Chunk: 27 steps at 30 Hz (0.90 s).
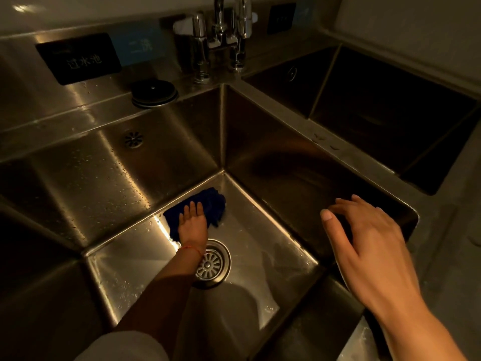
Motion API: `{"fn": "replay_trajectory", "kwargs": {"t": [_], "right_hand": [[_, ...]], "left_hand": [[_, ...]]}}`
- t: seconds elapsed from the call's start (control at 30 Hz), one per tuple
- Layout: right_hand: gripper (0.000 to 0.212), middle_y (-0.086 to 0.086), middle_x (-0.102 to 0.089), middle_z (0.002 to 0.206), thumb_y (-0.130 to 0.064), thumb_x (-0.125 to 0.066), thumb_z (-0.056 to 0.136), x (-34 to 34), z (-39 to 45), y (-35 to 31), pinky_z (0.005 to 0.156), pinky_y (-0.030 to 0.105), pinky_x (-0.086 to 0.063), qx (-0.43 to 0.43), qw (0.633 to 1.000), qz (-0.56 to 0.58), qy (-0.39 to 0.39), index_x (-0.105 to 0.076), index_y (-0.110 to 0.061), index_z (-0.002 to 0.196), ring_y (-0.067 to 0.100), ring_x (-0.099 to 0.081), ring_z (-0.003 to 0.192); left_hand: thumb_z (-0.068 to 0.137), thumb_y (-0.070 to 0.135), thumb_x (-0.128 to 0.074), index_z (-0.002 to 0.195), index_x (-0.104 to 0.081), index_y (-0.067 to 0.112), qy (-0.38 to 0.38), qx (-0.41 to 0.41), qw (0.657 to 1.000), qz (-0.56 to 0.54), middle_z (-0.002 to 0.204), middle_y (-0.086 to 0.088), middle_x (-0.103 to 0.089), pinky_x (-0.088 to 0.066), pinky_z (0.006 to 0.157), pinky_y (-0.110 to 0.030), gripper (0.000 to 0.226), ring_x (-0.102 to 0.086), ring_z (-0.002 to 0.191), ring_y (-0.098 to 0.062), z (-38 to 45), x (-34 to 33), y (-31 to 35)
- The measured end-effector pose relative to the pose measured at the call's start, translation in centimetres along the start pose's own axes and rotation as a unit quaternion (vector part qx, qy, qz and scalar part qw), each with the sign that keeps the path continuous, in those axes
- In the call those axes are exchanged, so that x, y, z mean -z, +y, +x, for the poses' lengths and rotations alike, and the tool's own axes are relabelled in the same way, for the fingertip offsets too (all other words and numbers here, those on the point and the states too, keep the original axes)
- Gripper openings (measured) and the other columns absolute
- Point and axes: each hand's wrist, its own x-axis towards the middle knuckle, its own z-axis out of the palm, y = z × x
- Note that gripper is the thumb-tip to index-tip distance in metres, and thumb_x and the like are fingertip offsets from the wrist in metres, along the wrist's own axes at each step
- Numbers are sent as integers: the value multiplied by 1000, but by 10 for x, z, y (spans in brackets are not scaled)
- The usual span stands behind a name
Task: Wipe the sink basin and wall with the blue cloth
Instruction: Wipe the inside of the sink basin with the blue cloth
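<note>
Cloth (205, 207) pressed flat on the sink floor, just beyond the drain (212, 264), near the back corner.

Left hand (193, 222) lay open, palm down on the cloth, pinning it to the steel rather than gripping it. Right hand (364, 235) was empty, fingers spread wide, over the sink's (260, 230) right wall, well right of the drain; contact couldn't be told. Floor wiping looked to be in hand; the droplet-covered wall beyond the drain seemed unwiped, so the next move likely called for sliding the cloth up onto it.
</note>
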Motion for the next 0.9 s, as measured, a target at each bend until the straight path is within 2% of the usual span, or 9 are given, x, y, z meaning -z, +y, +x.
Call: {"fn": "replay_trajectory", "kwargs": {"t": [0.3, 0.47, 0.63, 0.9], "right_hand": [[52, 6, -60, 124, -47, -29, 89, 0, -1, 0, 109, 39, -23, 7, 1000, -2, 6, -60, -14, 114, 17, -41, 129], [52, 7, -60, 124, -47, -29, 89, 1, -2, 0, 109, 39, -22, 7, 1000, -4, 9, -60, -14, 114, 18, -41, 129], [49, 7, -60, 124, -45, -32, 90, -1, -2, 1, 109, 40, -22, 13, 1000, -20, 19, -60, -13, 114, 19, -42, 128], [47, 9, -59, 125, -43, -34, 93, 2, -4, -2, 109, 40, -20, 20, 999, -23, 29, -60, -11, 115, 20, -41, 129]], "left_hand": [[101, 16, -39, 152, -8, 8, -4, 24, 1000, 1, 159, -14, -12, -19, 119, -36, 60, -15, 147, -26, -27, -2, -25], [102, 26, -36, 152, -8, 10, -1, -9, 1000, 24, 159, -13, -16, -27, 116, -35, 59, -20, 146, -25, -30, 5, -37], [104, 18, -31, 152, 0, 9, -22, -74, 996, 41, 161, -10, -3, -9, 121, -35, 59, -5, 149, -22, -23, 5, -44], [99, -1, -34, 152, 4, 12, -44, -93, 995, 8, 161, -8, 2, -6, 121, -33, 67, -2, 149, -22, -22, 2, -52]]}}
